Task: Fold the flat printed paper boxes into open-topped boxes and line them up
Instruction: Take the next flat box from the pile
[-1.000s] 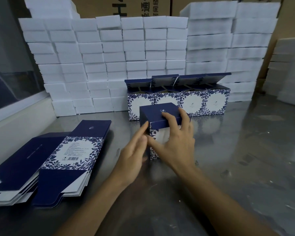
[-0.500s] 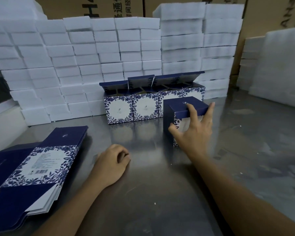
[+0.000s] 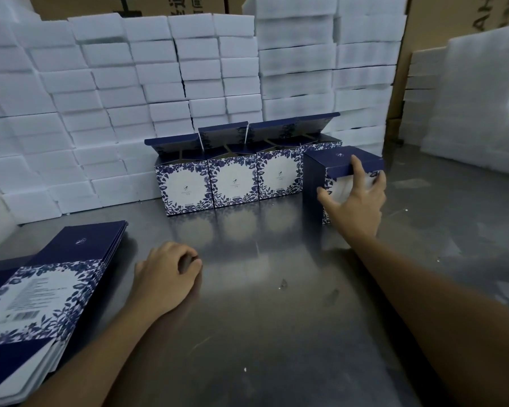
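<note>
Gripping a folded box (image 3: pixel 332 168) at the right end of the far row, the right hand (image 3: pixel 354 202) has its forefinger over the navy top edge, thumb on the left corner and the other fingers spread across the white front. That box stands upside down, closed navy base upward with a small white emblem on it, too small to read. It sits just in front of the row's rightmost box, hiding most of it.

Three open-topped boxes (image 3: pixel 232 183) stand side by side to its left, lids tipped back, each showing a white oval framed in blue leaf print with a tiny logo and a line of small text, not legible.

On the near left lies a stack of flat boxes (image 3: pixel 39 292); its top sheet carries lines of fine print and a barcode, unreadable. The left hand (image 3: pixel 166 276) rests on the steel table (image 3: pixel 276 333), loosely curled and holding nothing.

White foam blocks (image 3: pixel 115 89) are walled up behind the row, with brown cartons (image 3: pixel 171 4) bearing cut-off black lettering above them.
</note>
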{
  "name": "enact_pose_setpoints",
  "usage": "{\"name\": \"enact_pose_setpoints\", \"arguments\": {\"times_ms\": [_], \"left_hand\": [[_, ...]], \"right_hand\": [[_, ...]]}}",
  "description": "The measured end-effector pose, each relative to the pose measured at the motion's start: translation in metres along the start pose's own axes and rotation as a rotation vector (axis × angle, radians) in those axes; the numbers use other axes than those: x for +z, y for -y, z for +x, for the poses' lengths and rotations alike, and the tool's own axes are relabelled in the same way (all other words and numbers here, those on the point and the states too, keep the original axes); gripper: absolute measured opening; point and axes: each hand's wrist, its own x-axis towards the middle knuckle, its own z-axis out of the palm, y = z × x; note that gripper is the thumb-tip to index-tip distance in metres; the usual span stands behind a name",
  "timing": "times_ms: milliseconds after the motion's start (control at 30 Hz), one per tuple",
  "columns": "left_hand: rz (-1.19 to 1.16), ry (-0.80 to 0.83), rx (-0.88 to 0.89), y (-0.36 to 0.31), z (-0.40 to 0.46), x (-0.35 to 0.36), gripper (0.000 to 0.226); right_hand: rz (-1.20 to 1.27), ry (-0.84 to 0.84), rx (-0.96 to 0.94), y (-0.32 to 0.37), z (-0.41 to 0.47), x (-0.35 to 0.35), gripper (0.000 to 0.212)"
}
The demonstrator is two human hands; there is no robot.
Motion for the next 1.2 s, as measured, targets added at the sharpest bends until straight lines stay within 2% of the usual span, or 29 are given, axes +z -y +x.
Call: {"name": "enact_pose_setpoints", "arguments": {"times_ms": [400,900,1000,1100,1200], "left_hand": [[0.073,-0.040,-0.010,0.005,0.005,0.007,0.003],[0.056,-0.035,0.004,0.004,0.005,0.005,0.003],[0.060,-0.031,-0.005,0.003,0.005,0.004,0.002],[0.063,-0.029,-0.016,0.002,0.004,0.004,0.003],[0.073,-0.030,-0.025,0.001,0.003,0.004,0.005]], "right_hand": [[-0.024,0.051,0.017,0.000,0.022,0.027,0.087],[-0.036,0.107,0.061,-0.001,0.030,0.034,0.090],[-0.007,0.118,0.098,-0.003,0.029,0.033,0.100],[0.057,0.131,0.249,-0.004,0.026,0.030,0.124],[-0.050,0.145,0.342,0.002,0.016,0.027,0.129]]}}
